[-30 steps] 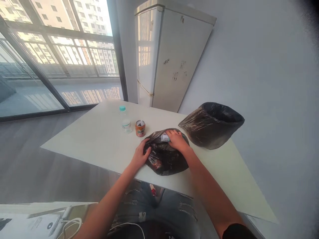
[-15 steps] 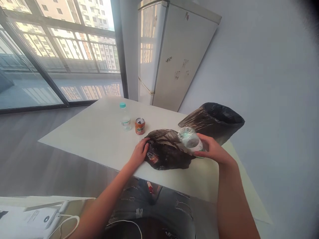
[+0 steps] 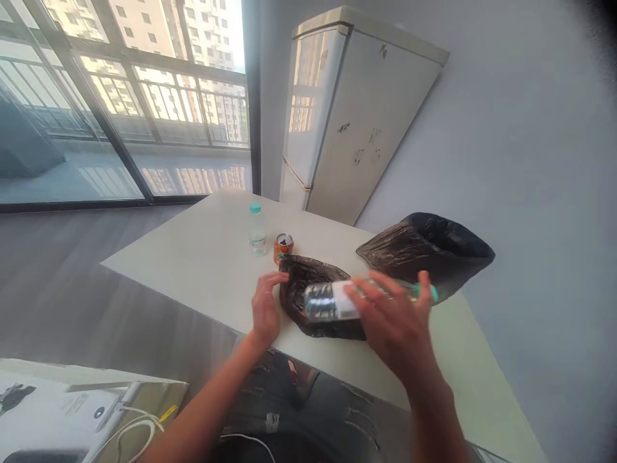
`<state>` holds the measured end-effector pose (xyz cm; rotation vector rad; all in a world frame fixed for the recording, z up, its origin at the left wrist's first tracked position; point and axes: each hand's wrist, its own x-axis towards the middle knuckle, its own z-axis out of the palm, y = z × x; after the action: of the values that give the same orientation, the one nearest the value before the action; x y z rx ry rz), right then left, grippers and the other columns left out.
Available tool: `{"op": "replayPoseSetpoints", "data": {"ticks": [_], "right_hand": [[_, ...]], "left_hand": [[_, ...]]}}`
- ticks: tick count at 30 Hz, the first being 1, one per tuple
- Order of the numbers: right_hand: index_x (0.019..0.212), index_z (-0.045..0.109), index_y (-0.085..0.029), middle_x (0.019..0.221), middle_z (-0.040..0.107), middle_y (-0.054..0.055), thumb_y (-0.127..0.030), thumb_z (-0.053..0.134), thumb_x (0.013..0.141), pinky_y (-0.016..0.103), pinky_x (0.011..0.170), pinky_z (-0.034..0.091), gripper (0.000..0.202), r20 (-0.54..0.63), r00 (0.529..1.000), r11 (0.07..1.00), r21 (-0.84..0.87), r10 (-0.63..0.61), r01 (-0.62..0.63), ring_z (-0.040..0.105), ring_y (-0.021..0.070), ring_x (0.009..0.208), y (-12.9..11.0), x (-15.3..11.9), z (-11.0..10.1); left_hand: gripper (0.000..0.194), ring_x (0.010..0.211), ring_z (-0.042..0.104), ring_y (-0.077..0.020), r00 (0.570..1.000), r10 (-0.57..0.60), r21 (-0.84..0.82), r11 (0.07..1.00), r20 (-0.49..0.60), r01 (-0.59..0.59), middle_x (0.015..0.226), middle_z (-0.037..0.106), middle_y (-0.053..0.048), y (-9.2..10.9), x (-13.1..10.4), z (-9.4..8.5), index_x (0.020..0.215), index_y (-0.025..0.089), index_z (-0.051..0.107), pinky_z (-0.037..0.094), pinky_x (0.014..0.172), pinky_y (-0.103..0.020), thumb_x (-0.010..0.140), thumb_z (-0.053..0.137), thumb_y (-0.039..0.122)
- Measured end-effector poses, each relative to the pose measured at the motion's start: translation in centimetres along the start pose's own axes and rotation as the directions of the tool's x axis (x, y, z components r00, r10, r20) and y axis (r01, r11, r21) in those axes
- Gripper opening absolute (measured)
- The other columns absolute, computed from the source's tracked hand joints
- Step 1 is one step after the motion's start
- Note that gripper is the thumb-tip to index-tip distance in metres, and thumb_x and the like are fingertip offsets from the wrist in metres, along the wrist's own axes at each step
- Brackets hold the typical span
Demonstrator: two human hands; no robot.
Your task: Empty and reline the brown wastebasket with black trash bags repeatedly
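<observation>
The right hand (image 3: 393, 321) is wrapped around a clear bottle (image 3: 337, 301), holding it level above the near bag (image 3: 313, 302), its teal cap (image 3: 434, 294) pointing toward the open bag (image 3: 429, 254) at the right. The left hand (image 3: 265, 305) rests at the near bag's left edge, fingers loosely curled; whether it pinches the plastic is hard to tell. The near bag lies close to the table's (image 3: 202, 257) front edge. A small bottle (image 3: 257, 230) and a can (image 3: 283, 247) stand just behind it, the can touching or nearly touching the bag. Bare tabletop spreads to the left.
</observation>
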<state>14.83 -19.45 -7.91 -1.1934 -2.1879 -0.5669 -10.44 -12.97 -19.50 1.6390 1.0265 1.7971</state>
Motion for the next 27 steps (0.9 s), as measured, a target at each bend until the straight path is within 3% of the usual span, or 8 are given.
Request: {"op": "replayPoseSetpoints", "data": {"ticks": [4, 6, 8, 10, 13, 16, 23, 27], "right_hand": [[0.133, 0.067, -0.03, 0.139, 0.072, -0.001, -0.013, 0.06, 0.104, 0.073, 0.13, -0.002, 0.035, 0.152, 0.945, 0.957, 0.05, -0.29, 0.285, 0.06, 0.0222, 0.136, -3.1, 1.2, 1.6], [0.131, 0.068, -0.029, 0.141, 0.071, -0.001, -0.016, 0.061, 0.104, 0.073, 0.13, -0.004, 0.031, 0.126, 0.921, 0.93, 0.057, -0.369, 0.364, 0.055, 0.0217, 0.14, -4.6, 1.9, 2.4], [0.134, 0.066, -0.029, 0.144, 0.068, -0.001, -0.014, 0.061, 0.103, 0.072, 0.13, -0.006, 0.034, 0.096, 0.904, 0.909, 0.062, -0.416, 0.411, 0.051, 0.0215, 0.145, -5.7, 2.3, 3.1], [0.137, 0.064, -0.033, 0.144, 0.068, 0.0, -0.013, 0.061, 0.102, 0.068, 0.133, 0.002, 0.041, 0.066, 0.937, 0.937, 0.088, -0.343, 0.337, 0.054, 0.0211, 0.142, -5.9, 1.9, 3.5], [0.126, 0.069, -0.032, 0.125, 0.075, 0.006, -0.017, 0.061, 0.1, 0.056, 0.124, 0.039, 0.031, 0.017, 0.992, 0.968, 0.217, 0.126, -0.127, 0.067, 0.0248, 0.121, -4.1, 0.0, 4.4], [0.105, 0.074, -0.023, 0.107, 0.077, 0.011, -0.024, 0.054, 0.099, 0.048, 0.101, 0.056, 0.02, 0.217, 0.808, 0.748, 0.305, 0.548, -0.589, 0.072, 0.0279, 0.102, -0.5, -2.0, 6.2], [0.111, 0.076, -0.019, 0.115, 0.08, 0.011, -0.01, 0.046, 0.093, 0.039, 0.099, 0.057, 0.036, 0.624, 0.544, 0.536, 0.226, 0.562, -0.813, 0.078, 0.0233, 0.095, 2.5, -0.5, 11.4], [0.128, 0.073, -0.021, 0.12, 0.079, 0.008, -0.009, 0.049, 0.089, 0.032, 0.093, 0.058, 0.047, 0.665, 0.57, 0.497, 0.328, 0.482, -0.803, 0.078, 0.0189, 0.092, 0.4, 1.2, 11.1]], "left_hand": [[0.051, 0.118, 0.067, -0.0295, 0.864, -0.246, -0.084, 0.946, 0.439, 0.312, 0.129, 0.072, -0.013, 5.9, 0.4, -3.3, 0.132, 0.022, 0.068, 0.053, 0.107, -0.048, 0.107, 0.04, 0.058], [0.056, 0.121, 0.067, -0.0321, 0.753, -0.268, 0.096, 0.959, 0.6, 0.265, 0.139, 0.068, -0.012, 7.7, 0.2, -4.4, 0.142, 0.026, 0.062, 0.054, 0.105, -0.048, 0.095, 0.07, 0.055], [0.06, 0.117, 0.068, -0.0318, 0.738, -0.271, 0.186, 0.962, 0.618, 0.198, 0.135, 0.07, -0.011, 8.0, -0.2, -4.9, 0.141, 0.028, 0.062, 0.058, 0.098, -0.046, 0.087, 0.081, 0.048], [0.047, 0.105, 0.07, -0.0283, 0.803, -0.284, 0.221, 0.956, 0.524, 0.194, 0.121, 0.073, -0.009, 6.8, -0.7, -5.2, 0.131, 0.028, 0.064, 0.06, 0.09, -0.043, 0.09, 0.077, 0.045], [0.038, 0.096, 0.068, -0.0258, 0.928, -0.34, 0.368, 0.891, 0.151, 0.267, 0.106, 0.069, -0.006, 3.2, -0.6, -6.4, 0.117, 0.025, 0.064, 0.059, 0.086, -0.041, 0.089, 0.076, 0.048], [0.047, 0.099, 0.065, -0.0265, 0.94, -0.309, 0.491, 0.802, -0.147, 0.341, 0.105, 0.063, -0.004, -1.1, 0.4, -8.5, 0.109, 0.023, 0.061, 0.057, 0.086, -0.041, 0.079, 0.082, 0.053], [0.053, 0.1, 0.063, -0.0262, 0.929, -0.288, 0.565, 0.737, -0.231, 0.369, 0.105, 0.058, -0.004, -8.2, 3.0, -10.4, 0.107, 0.022, 0.056, 0.058, 0.088, -0.043, 0.073, 0.085, 0.051], [0.071, 0.117, 0.06, -0.0312, 0.949, -0.208, 0.575, 0.757, -0.238, 0.31, 0.123, 0.059, -0.012, -7.8, 2.8, -9.6, 0.13, 0.019, 0.051, 0.053, 0.102, -0.051, 0.074, 0.086, 0.046]]}}
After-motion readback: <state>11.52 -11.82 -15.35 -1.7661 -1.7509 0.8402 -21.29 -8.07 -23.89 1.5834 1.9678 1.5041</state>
